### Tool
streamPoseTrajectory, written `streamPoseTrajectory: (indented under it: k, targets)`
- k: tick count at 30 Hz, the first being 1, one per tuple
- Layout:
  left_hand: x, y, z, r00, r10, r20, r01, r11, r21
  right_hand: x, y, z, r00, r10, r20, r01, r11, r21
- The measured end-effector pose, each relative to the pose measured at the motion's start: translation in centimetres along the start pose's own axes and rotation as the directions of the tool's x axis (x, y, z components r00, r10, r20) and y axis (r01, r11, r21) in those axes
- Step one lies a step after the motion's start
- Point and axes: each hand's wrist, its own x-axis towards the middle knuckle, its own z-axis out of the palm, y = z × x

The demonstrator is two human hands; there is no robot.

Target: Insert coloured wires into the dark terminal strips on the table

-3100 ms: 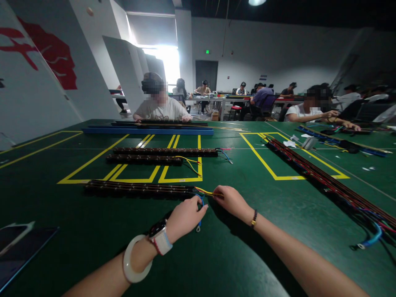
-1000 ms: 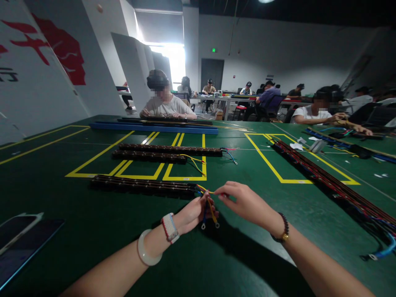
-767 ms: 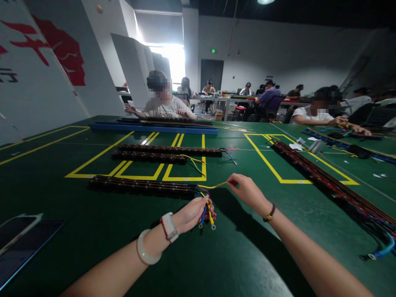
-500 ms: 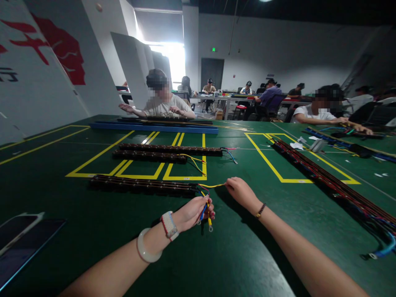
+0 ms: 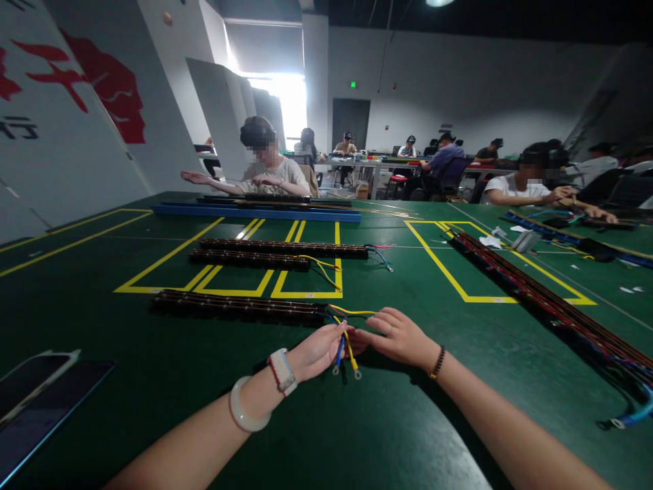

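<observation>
My left hand point(image 5: 319, 350) is closed in a pinch on a small bunch of wires. From it hang a blue wire point(image 5: 339, 352) and a yellow wire point(image 5: 352, 354), both tipped with metal ring terminals. My right hand point(image 5: 400, 337) is beside it, fingers stretched toward the bunch and apart from one another; its fingertips are partly hidden behind the wires. Another yellow wire point(image 5: 354, 312) runs from the harness to the fingers of my right hand, where its end is hidden. The wires come out of a long black wire harness point(image 5: 239, 306) lying on the green table.
Two more black harnesses point(image 5: 283, 248) lie beyond, across yellow tape outlines point(image 5: 163, 257). A long harness point(image 5: 535, 292) stretches along the right side. Phone-like dark devices point(image 5: 56, 401) rest at the left. Co-workers sit across the table, behind a blue tray point(image 5: 255, 214), and farther back.
My right hand has moved left toward my left hand, and its fingers have gone from a pinch on the yellow wire to stretched out. My left hand keeps its hold on the bunch.
</observation>
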Motion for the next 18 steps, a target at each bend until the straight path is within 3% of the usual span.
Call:
streamPoseTrajectory:
  k: [3,5,7,9,13,15,18]
  targets:
    - [0.2,-0.1,-0.1,1.000,0.023,-0.014,-0.023,1.000,0.005,0.7,-1.0,-0.2,0.991,-0.130,0.017,0.129,0.991,0.047]
    - [0.3,-0.2,-0.2,1.000,0.023,0.004,-0.023,1.000,-0.008,0.9,-1.4,-0.1,0.990,-0.139,0.000,0.138,0.985,0.105]
    - [0.3,-0.2,-0.4,0.999,0.009,0.049,-0.006,0.998,-0.057,1.1,-1.6,0.1,0.998,-0.046,-0.049,0.056,0.976,0.209]
    - [0.3,-0.2,-0.7,0.995,0.003,0.095,0.009,0.993,-0.120,1.3,-1.6,0.3,0.982,0.156,-0.102,-0.109,0.926,0.361]
    - [0.6,-0.4,-1.3,0.994,0.011,0.106,0.003,0.992,-0.124,3.4,-1.2,0.5,0.824,0.559,-0.091,-0.403,0.692,0.599]
    - [0.7,-0.6,-1.3,0.997,-0.009,0.072,0.015,0.997,-0.077,5.5,-1.2,0.5,0.793,0.605,-0.066,-0.445,0.651,0.616]
    - [0.4,-0.5,-1.1,0.999,-0.004,0.036,0.006,0.999,-0.037,9.5,-1.7,0.5,0.837,0.545,-0.057,-0.427,0.714,0.555]
